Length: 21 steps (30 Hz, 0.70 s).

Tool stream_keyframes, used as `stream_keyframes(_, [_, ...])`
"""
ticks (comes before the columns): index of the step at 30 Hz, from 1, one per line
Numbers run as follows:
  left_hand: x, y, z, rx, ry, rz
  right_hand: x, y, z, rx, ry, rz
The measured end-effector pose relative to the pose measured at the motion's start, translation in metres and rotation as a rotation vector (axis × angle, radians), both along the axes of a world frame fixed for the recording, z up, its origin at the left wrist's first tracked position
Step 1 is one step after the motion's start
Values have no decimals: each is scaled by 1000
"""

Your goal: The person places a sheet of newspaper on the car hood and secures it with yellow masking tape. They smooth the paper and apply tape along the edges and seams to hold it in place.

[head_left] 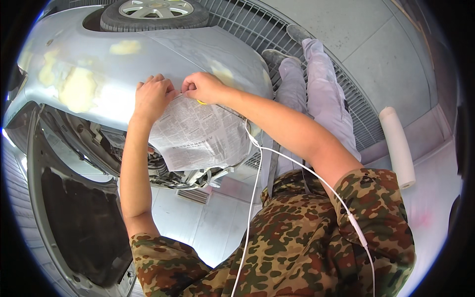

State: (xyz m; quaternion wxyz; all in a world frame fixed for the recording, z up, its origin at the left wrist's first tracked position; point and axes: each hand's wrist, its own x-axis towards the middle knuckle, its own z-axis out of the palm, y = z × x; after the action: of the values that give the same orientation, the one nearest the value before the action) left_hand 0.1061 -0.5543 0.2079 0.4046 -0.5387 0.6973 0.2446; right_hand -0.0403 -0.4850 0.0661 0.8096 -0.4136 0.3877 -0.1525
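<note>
A sheet of newspaper [198, 136] hangs over the front end of a silver-grey car body [143, 74], covering part of the front opening. At its upper left corner, the fingers of my left hand [154, 98] are curled and pinch the paper's edge against the panel. Close beside it, my right hand [205, 88] is closed, thumb and forefinger together at the same edge. Under its palm shows the curved yellow rim of what looks like a roll of masking tape [202, 102]; the rest is hidden by the hand.
Pale yellow filler patches [78, 89] mark the fender. A wheel [156, 11] is at the far side, and the raised dark hood [74, 218] at left. White cables [297, 162] hang across my right arm. A floor grating [366, 116] and a white roll [397, 148] lie at right.
</note>
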Motion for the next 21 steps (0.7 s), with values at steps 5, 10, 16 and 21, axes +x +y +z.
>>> stream_keyframes(5, [5, 7, 2, -98, 43, -3, 4, -7, 0, 2, 9, -2])
stream_keyframes(10, [11, 18, 3, -317, 139, -125, 4, -19, -6, 28, 13, 91])
stream_keyframes(16, [21, 16, 9, -518, 158, -116, 9, -33, -11, 69, 20, 211])
stream_keyframes(21, [3, 67, 28, -349, 168, -221, 11, -37, -12, 30, 6, 224])
